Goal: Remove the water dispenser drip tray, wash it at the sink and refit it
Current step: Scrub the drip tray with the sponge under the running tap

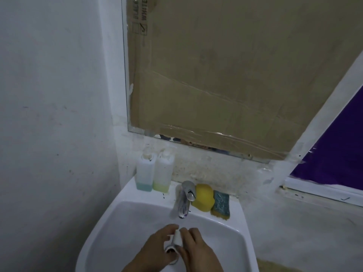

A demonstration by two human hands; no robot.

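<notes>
Both my hands are low in the white sink [110,222], just under the chrome tap [184,201]. A small white piece [177,236], which I take for part of the drip tray, shows between my fingers. My left hand [155,248] holds it from the left and my right hand [196,250] closes over it from the right. Most of the piece is hidden by my fingers. The chrome drain [170,250] sits right below it. I cannot tell whether water runs from the tap.
Two soap bottles stand on the sink's back ledge, one with blue liquid [145,173], one with green [163,173]. A yellow sponge [203,197] and a green scourer [221,204] lie right of the tap. Cardboard [225,75] covers the mirror above. A wall is close on the left.
</notes>
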